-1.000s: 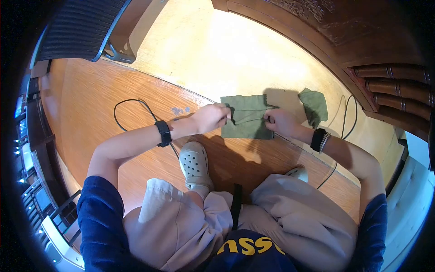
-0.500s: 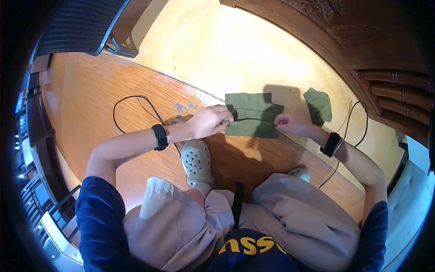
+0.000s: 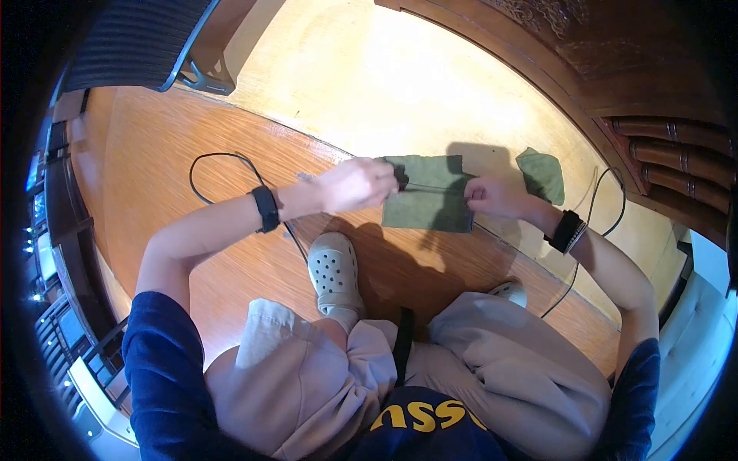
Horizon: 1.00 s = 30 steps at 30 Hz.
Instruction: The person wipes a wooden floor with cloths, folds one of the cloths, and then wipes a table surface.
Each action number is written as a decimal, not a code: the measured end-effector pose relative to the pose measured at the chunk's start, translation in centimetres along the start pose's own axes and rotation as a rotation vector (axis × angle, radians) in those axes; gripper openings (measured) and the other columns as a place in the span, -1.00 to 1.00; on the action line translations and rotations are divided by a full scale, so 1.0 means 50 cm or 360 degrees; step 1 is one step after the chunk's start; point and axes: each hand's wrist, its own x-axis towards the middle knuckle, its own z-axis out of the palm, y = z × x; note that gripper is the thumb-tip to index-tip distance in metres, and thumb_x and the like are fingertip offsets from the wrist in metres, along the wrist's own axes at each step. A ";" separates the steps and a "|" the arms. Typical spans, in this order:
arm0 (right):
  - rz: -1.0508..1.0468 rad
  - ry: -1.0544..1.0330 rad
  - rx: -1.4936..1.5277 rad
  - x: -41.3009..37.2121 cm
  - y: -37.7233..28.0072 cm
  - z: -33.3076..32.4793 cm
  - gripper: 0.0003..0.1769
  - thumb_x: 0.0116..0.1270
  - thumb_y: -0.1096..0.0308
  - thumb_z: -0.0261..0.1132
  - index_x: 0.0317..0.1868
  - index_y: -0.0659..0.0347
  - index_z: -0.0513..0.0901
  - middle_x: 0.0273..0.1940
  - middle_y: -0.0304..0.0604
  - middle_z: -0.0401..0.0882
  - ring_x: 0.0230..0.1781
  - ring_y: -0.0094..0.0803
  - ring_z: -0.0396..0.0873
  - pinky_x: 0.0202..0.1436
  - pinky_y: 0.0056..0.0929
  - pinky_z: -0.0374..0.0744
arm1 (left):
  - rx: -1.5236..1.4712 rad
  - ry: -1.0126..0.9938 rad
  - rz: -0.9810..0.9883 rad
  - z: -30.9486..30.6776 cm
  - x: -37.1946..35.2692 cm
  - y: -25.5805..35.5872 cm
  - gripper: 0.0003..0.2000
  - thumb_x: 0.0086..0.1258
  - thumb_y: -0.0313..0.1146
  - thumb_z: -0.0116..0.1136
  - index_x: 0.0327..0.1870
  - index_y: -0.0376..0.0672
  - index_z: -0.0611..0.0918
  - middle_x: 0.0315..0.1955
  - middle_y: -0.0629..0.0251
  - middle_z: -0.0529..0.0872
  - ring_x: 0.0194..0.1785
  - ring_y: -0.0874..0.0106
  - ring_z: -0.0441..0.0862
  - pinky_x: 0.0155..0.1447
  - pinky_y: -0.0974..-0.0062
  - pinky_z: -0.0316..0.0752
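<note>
A flat green cloth lies across the seam of the floor, with a thin dark line running over it between my hands. At the cloth's left edge is my left hand, its fingers closed and somewhat blurred; what they pinch is too small to name. My right hand is closed in a pinch at the right edge of the cloth, and whatever lies between its fingertips cannot be made out. A smaller green cloth piece lies to the right, beyond my right hand.
Black cable loops lie at the left and the right. My clog is just below the left hand. Carved dark wooden furniture borders the right side, and a ribbed dark chair part stands at upper left.
My left hand has moved up and slightly left. The dark line across the cloth now sits higher and looks straighter. My right hand has shifted slightly upward.
</note>
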 end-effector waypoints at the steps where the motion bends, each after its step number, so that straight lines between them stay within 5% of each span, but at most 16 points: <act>1: 0.0023 0.0143 -0.0019 0.002 0.001 -0.011 -0.77 0.13 0.28 0.24 -0.26 0.25 0.62 -0.43 -0.10 0.62 -0.41 -0.40 0.56 -0.33 -0.40 0.52 | 0.0018 0.0057 -0.0123 -0.016 0.010 -0.011 -0.84 0.18 -0.38 0.11 -0.23 -0.15 0.55 -0.43 0.26 0.51 -0.36 0.30 0.56 -0.19 0.33 0.50; 7: 0.0022 0.0694 0.0044 0.012 -0.009 -0.080 -0.78 0.14 0.30 0.25 -0.28 0.26 0.63 -0.48 -0.16 0.59 -0.45 -0.48 0.54 -0.31 -0.49 0.52 | 0.0133 0.0238 -0.0338 -0.092 0.061 -0.054 -0.86 0.24 -0.34 0.08 -0.23 -0.14 0.54 -0.36 0.24 0.54 -0.29 0.25 0.55 -0.13 0.35 0.47; 16: 0.0057 0.0656 0.0052 0.025 0.002 -0.138 -0.89 0.24 0.40 0.22 -0.32 0.28 0.59 -0.53 -0.46 0.44 -0.49 -0.74 0.33 -0.40 -0.70 0.36 | 0.0277 0.0201 -0.0302 -0.121 0.090 -0.091 -0.84 0.22 -0.38 0.13 -0.19 -0.15 0.53 -0.31 0.26 0.55 -0.22 0.24 0.54 -0.09 0.34 0.44; 22: -0.0010 0.0744 0.0083 0.036 -0.007 -0.158 -0.82 0.18 0.30 0.20 -0.36 0.26 0.60 -0.60 -0.35 0.45 -0.53 -0.63 0.39 -0.40 -0.57 0.43 | 0.0350 0.0151 -0.0393 -0.134 0.093 -0.121 -0.82 0.21 -0.39 0.14 -0.17 -0.14 0.55 -0.30 0.26 0.56 -0.21 0.22 0.55 -0.09 0.32 0.46; 30: -0.0111 0.0906 0.0242 0.046 0.004 -0.165 -0.85 0.21 0.34 0.20 -0.34 0.26 0.60 -0.61 -0.42 0.46 -0.61 -0.72 0.35 -0.50 -0.67 0.37 | 0.0478 0.0219 -0.0291 -0.165 0.105 -0.135 -0.82 0.20 -0.40 0.15 -0.17 -0.10 0.56 -0.32 0.30 0.57 -0.24 0.28 0.56 -0.10 0.36 0.46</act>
